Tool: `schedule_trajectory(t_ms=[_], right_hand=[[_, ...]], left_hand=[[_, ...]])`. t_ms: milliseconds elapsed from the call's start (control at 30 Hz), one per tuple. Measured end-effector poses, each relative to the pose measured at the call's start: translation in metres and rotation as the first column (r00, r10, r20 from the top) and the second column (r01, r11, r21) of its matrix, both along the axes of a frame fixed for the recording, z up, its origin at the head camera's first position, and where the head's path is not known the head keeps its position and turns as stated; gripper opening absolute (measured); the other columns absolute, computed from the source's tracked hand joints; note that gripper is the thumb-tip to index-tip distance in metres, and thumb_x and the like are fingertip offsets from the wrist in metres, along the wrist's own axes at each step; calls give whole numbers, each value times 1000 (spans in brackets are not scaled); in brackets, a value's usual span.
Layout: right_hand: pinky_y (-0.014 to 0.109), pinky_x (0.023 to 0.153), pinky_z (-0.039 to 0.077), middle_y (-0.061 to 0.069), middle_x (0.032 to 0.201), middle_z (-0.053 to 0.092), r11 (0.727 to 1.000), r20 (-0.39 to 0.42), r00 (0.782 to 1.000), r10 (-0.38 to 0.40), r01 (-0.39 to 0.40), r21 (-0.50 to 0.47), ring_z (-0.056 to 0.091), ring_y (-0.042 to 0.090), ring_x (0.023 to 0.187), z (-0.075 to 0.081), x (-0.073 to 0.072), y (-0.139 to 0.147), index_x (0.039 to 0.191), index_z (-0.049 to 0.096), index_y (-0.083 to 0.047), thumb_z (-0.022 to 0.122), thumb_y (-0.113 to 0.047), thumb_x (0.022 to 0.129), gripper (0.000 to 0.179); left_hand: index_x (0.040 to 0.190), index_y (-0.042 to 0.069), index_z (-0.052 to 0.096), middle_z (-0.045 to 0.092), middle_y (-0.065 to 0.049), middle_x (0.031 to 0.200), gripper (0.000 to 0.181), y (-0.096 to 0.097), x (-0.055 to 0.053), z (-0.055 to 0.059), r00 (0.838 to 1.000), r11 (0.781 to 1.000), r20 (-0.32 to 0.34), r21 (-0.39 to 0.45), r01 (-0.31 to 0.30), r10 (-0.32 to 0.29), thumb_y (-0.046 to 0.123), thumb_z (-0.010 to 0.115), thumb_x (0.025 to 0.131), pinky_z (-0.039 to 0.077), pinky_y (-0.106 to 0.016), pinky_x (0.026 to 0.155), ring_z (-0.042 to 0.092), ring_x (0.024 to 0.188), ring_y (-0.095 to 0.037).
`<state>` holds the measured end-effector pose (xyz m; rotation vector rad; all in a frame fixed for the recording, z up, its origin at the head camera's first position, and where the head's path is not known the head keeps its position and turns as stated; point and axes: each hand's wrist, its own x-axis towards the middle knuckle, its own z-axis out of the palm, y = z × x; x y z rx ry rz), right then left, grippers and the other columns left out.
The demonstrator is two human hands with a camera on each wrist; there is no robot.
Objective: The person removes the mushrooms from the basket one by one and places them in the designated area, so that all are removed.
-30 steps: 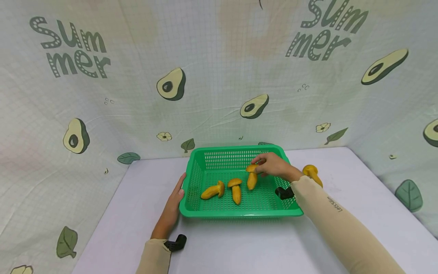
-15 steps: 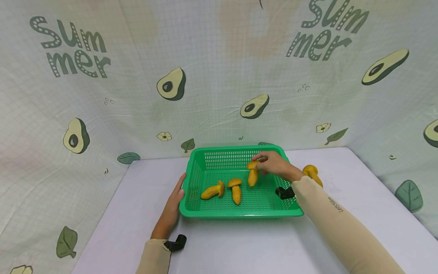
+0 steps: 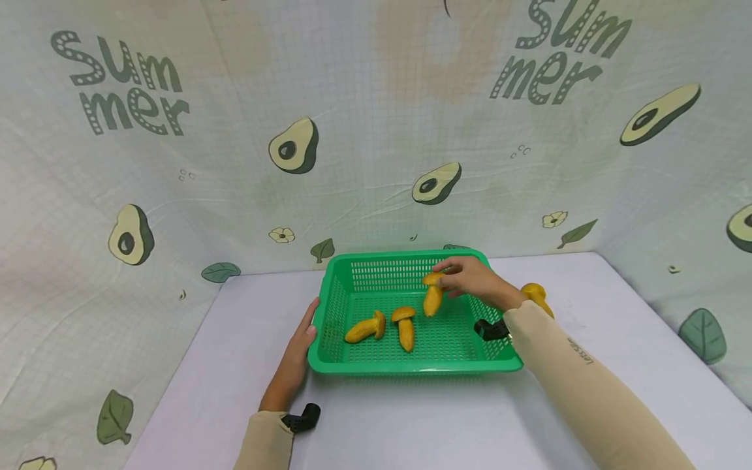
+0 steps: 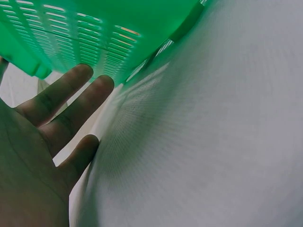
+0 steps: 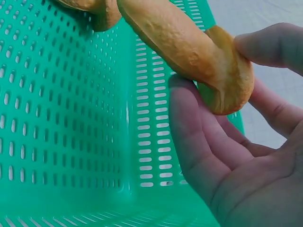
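A green plastic basket with slotted walls stands on the table. My right hand pinches a yellow-brown mushroom by its cap over the basket's back right part. In the right wrist view the thumb and fingers hold the cap of that mushroom, its stem pointing away from the palm. Two more mushrooms lie on the basket floor: one on its side, one with its cap toward the back. My left hand rests against the basket's left side; its fingers look straight and spread in the left wrist view.
Another mushroom lies on the white table right of the basket, partly hidden by the right forearm. Behind the table hangs a patterned cloth. A black wrist camera sits over the basket's right side.
The right hand has lifted the held mushroom slightly up and toward the back of the basket. The left hand and the basket have stayed in place.
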<state>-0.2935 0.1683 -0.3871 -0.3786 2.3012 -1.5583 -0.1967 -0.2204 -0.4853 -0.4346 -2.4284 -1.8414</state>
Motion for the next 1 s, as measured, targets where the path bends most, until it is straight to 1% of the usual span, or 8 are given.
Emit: schedule_trajectory(t_ms=[133, 267, 367, 600, 667, 833, 933, 1000], right_hand=[[53, 91, 53, 24, 130, 58, 1000, 9, 1000, 2, -2, -15, 67, 32, 101, 2, 1, 0, 136, 55, 2, 64, -14, 96, 44], [54, 92, 52, 23, 132, 57, 1000, 5, 1000, -2, 2, -29, 66, 31, 103, 3, 2, 1, 137, 55, 0, 64, -15, 97, 43], [54, 93, 51, 22, 133, 57, 999, -6, 1000, -2, 2, -37, 65, 31, 105, 5, 4, 2, 138, 54, 1, 63, -16, 98, 44], [50, 92, 53, 20, 130, 55, 999, -34, 999, 2, -4, -44, 65, 30, 104, 12, 9, 4, 139, 53, 0, 63, -19, 98, 46], [52, 93, 52, 19, 129, 55, 999, -32, 999, -6, 4, -55, 65, 31, 104, 13, 9, 5, 139, 54, -1, 63, -20, 98, 46], [49, 90, 54, 20, 129, 54, 997, -39, 999, -23, 20, -74, 65, 32, 105, 13, 11, 9, 138, 54, -2, 66, -22, 97, 47], [44, 86, 56, 20, 129, 54, 997, -48, 998, -31, 28, -75, 64, 32, 105, 15, 12, 12, 139, 52, 0, 66, -23, 97, 49], [46, 86, 56, 20, 128, 55, 997, -56, 998, -38, 34, -76, 64, 33, 106, 16, 13, 13, 139, 52, 0, 66, -23, 98, 50]], left_hand=[[161, 35, 19, 16, 6, 165, 53, 0, 0, -1, 1000, 1000, 2, 4, 1, -1, 38, 27, 109, 4, -63, 116, 8, 151, -21], [161, 34, 19, 16, 6, 165, 53, 0, 0, -1, 1000, 1000, -5, -1, 0, 0, 38, 27, 109, 5, -63, 117, 9, 151, -21], [161, 35, 19, 16, 6, 165, 53, 0, 0, -1, 1000, 1000, -11, -5, -1, 1, 37, 27, 109, 5, -63, 117, 9, 151, -21], [161, 34, 19, 16, 6, 165, 53, -1, -1, -1, 1000, 1000, -9, -13, -3, 3, 37, 27, 109, 4, -63, 117, 9, 151, -21], [161, 33, 19, 16, 5, 165, 53, 0, -2, -1, 1000, 1000, -11, -10, 1, -1, 36, 27, 109, 4, -63, 117, 9, 151, -22], [161, 34, 19, 16, 6, 165, 52, 0, -2, -1, 1000, 1000, -16, -5, 8, -8, 34, 27, 109, 4, -62, 117, 8, 151, -22], [161, 35, 19, 16, 7, 165, 52, -1, -1, -2, 1000, 1000, -17, -6, 6, -6, 35, 26, 110, 5, -61, 117, 9, 151, -21], [161, 35, 19, 16, 7, 165, 52, -1, -1, -3, 1000, 1000, -19, -7, 5, -5, 36, 26, 110, 5, -60, 117, 9, 151, -20]])
